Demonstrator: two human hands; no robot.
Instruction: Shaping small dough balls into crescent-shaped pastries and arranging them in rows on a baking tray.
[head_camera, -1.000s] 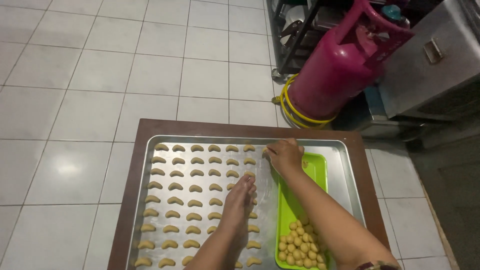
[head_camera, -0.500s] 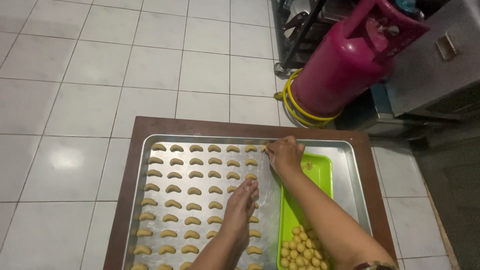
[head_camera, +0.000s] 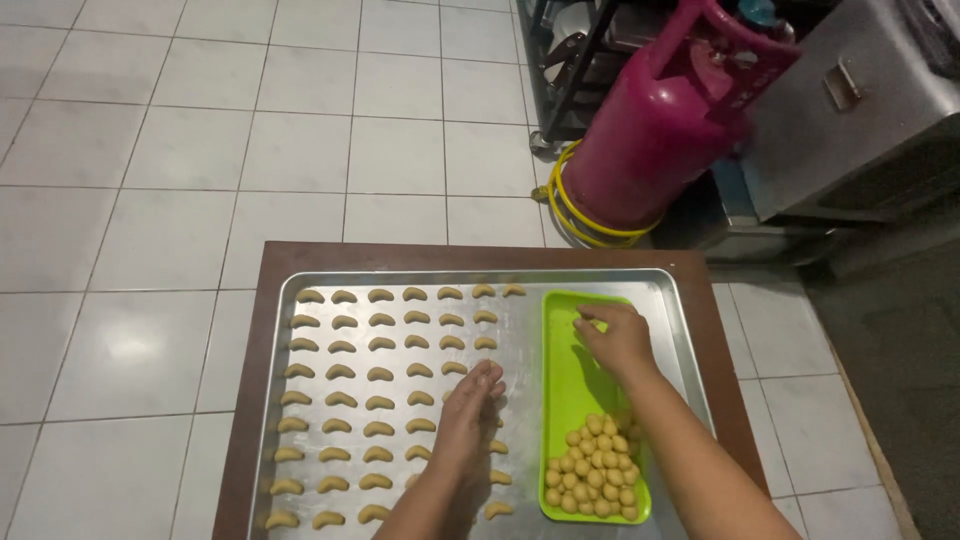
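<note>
A metal baking tray (head_camera: 680, 330) lies on a brown table and carries rows of crescent-shaped dough pieces (head_camera: 378, 345). My left hand (head_camera: 468, 412) rests flat on the tray at the right end of the rows and holds nothing. Its fingertips lie next to a crescent (head_camera: 455, 368). A bright green plastic tray (head_camera: 562, 400) sits on the right part of the baking tray, with several small dough balls (head_camera: 598, 468) heaped at its near end. My right hand (head_camera: 615, 338) hovers over the far end of the green tray, fingers curled downward. Whether they pinch anything is unclear.
The brown table (head_camera: 480, 255) stands on a white tiled floor (head_camera: 200, 150). Behind it to the right are a pink gas cylinder (head_camera: 665, 125) with a coiled yellow hose (head_camera: 560, 205), a black metal rack (head_camera: 570, 60), and a steel appliance (head_camera: 860, 110).
My right hand has drawn back from the top of the last crescent column to the far end of the green tray. My left hand has stayed in place. The view has shifted slightly.
</note>
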